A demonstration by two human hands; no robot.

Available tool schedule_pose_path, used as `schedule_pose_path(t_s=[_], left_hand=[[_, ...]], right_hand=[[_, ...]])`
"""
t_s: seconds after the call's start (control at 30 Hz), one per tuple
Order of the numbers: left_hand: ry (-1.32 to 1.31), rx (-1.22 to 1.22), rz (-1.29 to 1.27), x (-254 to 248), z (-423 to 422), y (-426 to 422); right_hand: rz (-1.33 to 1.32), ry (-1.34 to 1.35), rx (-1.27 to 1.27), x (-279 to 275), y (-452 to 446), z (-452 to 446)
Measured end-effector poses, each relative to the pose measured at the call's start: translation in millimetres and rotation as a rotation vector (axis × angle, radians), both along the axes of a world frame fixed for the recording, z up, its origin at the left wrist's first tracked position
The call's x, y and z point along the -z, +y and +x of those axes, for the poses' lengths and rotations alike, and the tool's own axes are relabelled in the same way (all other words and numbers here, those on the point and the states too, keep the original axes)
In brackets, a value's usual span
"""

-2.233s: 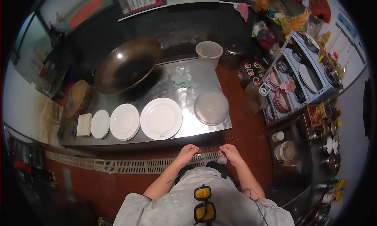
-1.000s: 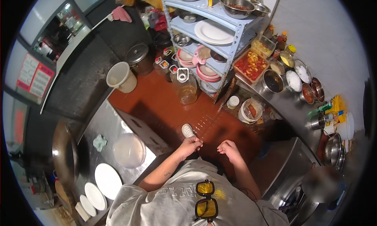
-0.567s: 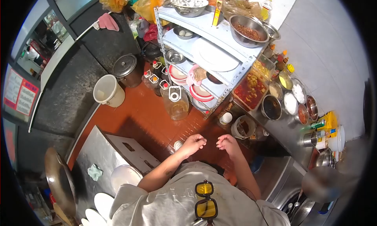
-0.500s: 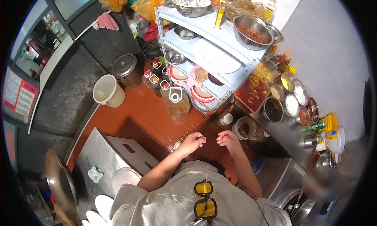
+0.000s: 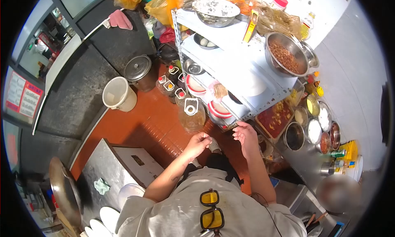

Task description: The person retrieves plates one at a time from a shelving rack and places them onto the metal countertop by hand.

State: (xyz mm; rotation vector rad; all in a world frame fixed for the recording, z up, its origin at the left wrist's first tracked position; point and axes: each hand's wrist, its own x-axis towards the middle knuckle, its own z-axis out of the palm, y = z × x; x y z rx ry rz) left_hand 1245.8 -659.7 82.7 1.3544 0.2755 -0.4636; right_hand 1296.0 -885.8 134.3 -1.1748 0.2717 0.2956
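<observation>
My left hand (image 5: pixel 198 144) is in front of my body over the red floor, its fingers curled in towards the thumb, with no object showing in it. My right hand (image 5: pixel 245 138) is raised near the lower corner of the metal shelf rack (image 5: pixel 267 103), fingers bent but apart, and holds nothing. Whether its fingertips touch the rack I cannot tell. Beyond my left hand stands a large clear plastic jug (image 5: pixel 191 118) with a white handle. A tray of red sauce with yellow pieces (image 5: pixel 273 124) lies to the right of my right hand.
Several bowls of seasonings (image 5: pixel 314 132) line the right counter. On the rack's top sits a steel bowl of reddish-brown food (image 5: pixel 286 56). A white bucket (image 5: pixel 119 95) and a lidded pot (image 5: pixel 138 69) stand on the floor. At left are a steel table (image 5: pixel 98 163) and a wok (image 5: pixel 61 191).
The rack and counter appear closer as my body has moved forward. My right hand has risen towards the rack's corner. A shoe now shows below my hands.
</observation>
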Motion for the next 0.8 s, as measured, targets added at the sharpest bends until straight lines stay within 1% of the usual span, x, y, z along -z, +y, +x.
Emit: schedule_pose_path(t_s=[0.17, 0.37, 0.43, 0.47, 0.57, 0.6, 0.73, 0.77, 0.8], left_hand=[[-0.048, -0.067, 0.037, -9, 45, -10], [-0.17, -0.126, 0.138, -27, 111, -26], [-0.192, -0.133, 0.217, -21, 133, -32], [-0.178, -0.152, 0.223, -1, 146, -35], [-0.209, -0.155, 0.307, -10, 172, -44], [-0.22, -0.178, 0.363, -28, 177, -49], [-0.175, -0.277, 0.296, -63, 201, -64], [-0.223, -0.289, 0.476, -50, 207, -65], [-0.237, -0.302, 0.495, -40, 212, -66]], right_hand=[[0.072, -0.009, 0.089, -1, 8, 48], [0.166, 0.006, 0.104, 0, 2, 93], [0.175, 0.015, 0.12, -2, -1, 101], [0.173, 0.013, 0.122, -4, -2, 104], [0.169, 0.027, 0.115, -3, -6, 112], [0.179, 0.038, 0.119, -2, -7, 113], [0.266, 0.084, 0.128, 9, -14, 121], [0.258, 0.075, 0.127, 12, -15, 122], [0.233, 0.071, 0.11, 13, -15, 123]])
